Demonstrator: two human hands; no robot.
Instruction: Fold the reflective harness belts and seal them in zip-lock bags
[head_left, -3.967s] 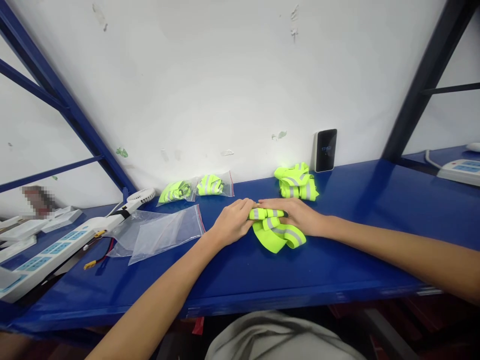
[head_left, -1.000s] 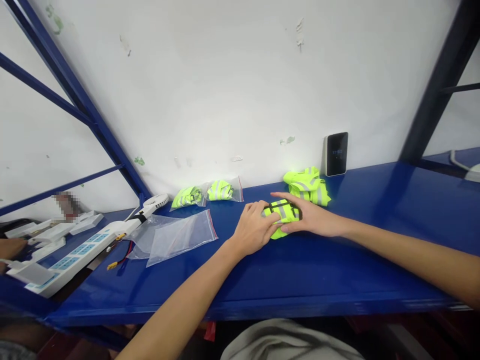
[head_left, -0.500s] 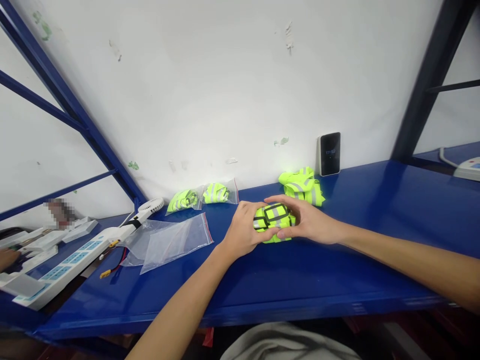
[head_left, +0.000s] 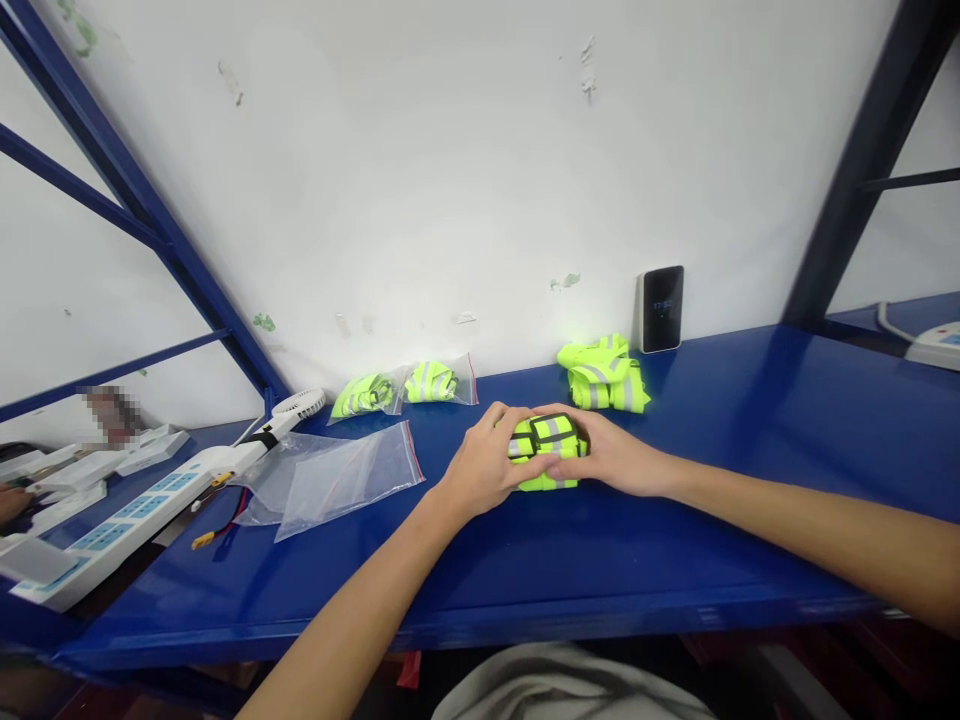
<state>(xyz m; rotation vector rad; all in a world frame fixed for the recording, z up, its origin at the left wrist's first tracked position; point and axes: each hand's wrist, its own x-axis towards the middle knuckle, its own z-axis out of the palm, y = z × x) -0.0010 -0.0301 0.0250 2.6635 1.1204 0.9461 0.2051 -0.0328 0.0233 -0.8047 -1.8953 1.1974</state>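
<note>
A folded neon-yellow reflective vest (head_left: 551,430) with grey strips and black edging is held low over the blue table (head_left: 600,560). My left hand (head_left: 484,460) grips its left side, and my right hand (head_left: 619,455) is closed round its right side; the thumbs almost meet in front. Behind my right hand lies another crumpled reflective vest (head_left: 604,372). Two bagged vests (head_left: 430,382) rest by the wall, to the left. Clear zip bags (head_left: 349,475) lie flat to the left of my left hand.
A white power strip (head_left: 139,515), a small white fan (head_left: 298,404) and a wire with a yellow connector (head_left: 204,540) are on the left. A dark-screened device (head_left: 661,308) leans against the wall. Blue frame posts (head_left: 180,270) rise on the left; another person's hand (head_left: 13,503) shows at the far left.
Both hands stay on the folded vest; my right hand's fingers have shifted slightly lower round its far edge. The view has moved a little.
</note>
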